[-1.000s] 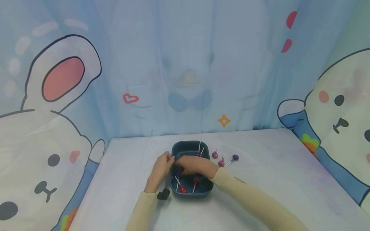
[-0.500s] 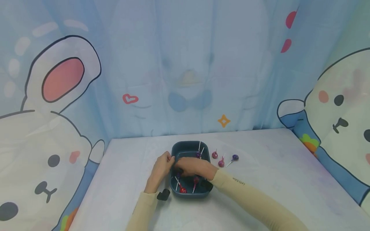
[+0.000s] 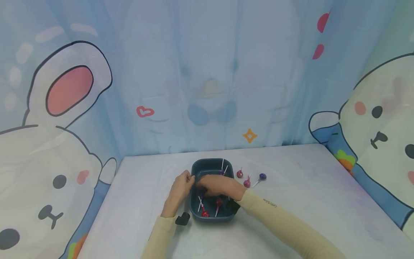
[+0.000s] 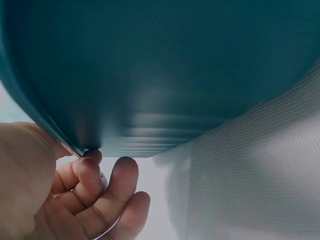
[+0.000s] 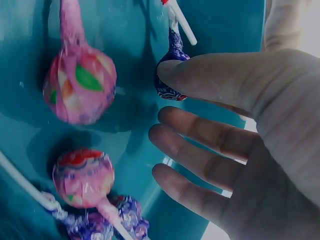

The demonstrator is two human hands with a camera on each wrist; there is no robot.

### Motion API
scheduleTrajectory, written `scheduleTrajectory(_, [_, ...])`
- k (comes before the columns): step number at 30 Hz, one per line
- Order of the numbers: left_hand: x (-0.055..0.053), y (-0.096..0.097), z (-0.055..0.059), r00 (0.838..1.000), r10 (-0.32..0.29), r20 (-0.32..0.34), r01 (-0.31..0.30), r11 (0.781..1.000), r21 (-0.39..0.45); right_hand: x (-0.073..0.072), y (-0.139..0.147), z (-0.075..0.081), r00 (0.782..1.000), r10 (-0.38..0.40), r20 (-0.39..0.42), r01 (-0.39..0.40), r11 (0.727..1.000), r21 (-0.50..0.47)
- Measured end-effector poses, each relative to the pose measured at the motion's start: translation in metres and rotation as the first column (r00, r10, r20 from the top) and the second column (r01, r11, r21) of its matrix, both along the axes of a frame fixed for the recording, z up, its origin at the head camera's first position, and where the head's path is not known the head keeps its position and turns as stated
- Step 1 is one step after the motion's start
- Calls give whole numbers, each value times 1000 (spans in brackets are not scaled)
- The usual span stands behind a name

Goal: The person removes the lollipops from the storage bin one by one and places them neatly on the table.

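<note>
A dark teal rectangular container [image 3: 211, 218] with rounded corners holds several lollipops. My left hand [image 3: 180, 187] pinches its left rim; in the left wrist view the thumb lies on one side of the rim and curled fingertips [image 4: 90, 175] on the other. Inside the container, my right hand [image 3: 220, 185] pinches a purple-wrapped lollipop [image 5: 169, 94] by its head, the thumb across it and the index finger mostly hidden behind. The other fingers [image 5: 195, 160] of that hand are loosely bent. A red lollipop [image 3: 205, 213] lies at the near left, a pink lollipop [image 5: 82, 87] further right.
Another pink lollipop [image 5: 84, 177] and purple lollipops [image 5: 90, 227] lie at the container's far right. Outside, on the white-covered table [image 3: 291, 194], are two pinkish lollipops [image 3: 239, 174] and a purple one [image 3: 262, 176]. A printed blue curtain [image 3: 210, 136] stands behind.
My right hand shifts only slightly within the container. The purple lollipop and the red one's stick move a little to the right. My left hand stays at the rim.
</note>
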State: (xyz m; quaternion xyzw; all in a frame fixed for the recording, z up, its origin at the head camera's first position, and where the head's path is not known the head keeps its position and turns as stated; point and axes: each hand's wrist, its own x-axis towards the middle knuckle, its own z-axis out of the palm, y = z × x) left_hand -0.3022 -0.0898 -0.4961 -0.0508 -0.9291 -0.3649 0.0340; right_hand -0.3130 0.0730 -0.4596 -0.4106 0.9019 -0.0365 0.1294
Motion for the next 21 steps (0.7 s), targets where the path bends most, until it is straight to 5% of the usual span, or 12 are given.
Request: scheduleTrajectory(21, [-1, 1, -3, 1000, 2, -11, -2, 1000, 9, -18, 33, 15, 999, -43, 14, 44, 996, -80])
